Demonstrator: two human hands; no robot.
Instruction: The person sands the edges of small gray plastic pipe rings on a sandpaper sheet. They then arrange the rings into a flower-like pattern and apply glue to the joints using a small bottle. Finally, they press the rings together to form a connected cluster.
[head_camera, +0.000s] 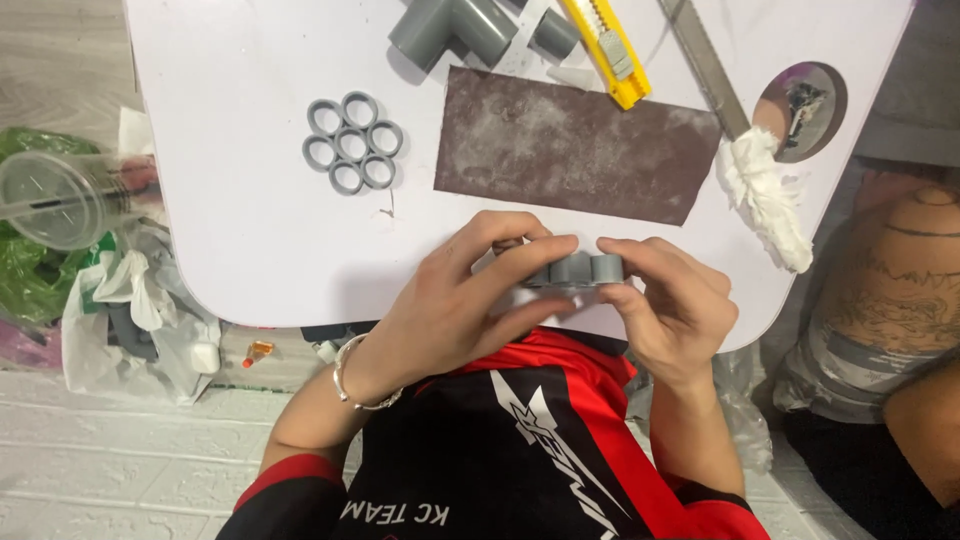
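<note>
Already we have one finished flower of grey rings (353, 142) lying on the white table (250, 230), while our left hand (455, 300) and right hand (670, 300) together pinch a second ring cluster (578, 270), seemingly unfinished, above the table's near edge

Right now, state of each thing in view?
Left hand: grip closed on ring cluster.
Right hand: pinching the same cluster.
Ring flower: lying flat, untouched.
Sandpaper: flat, dusty.
Utility knife: blade state unclear.
Plastic cup: on its side.
</note>
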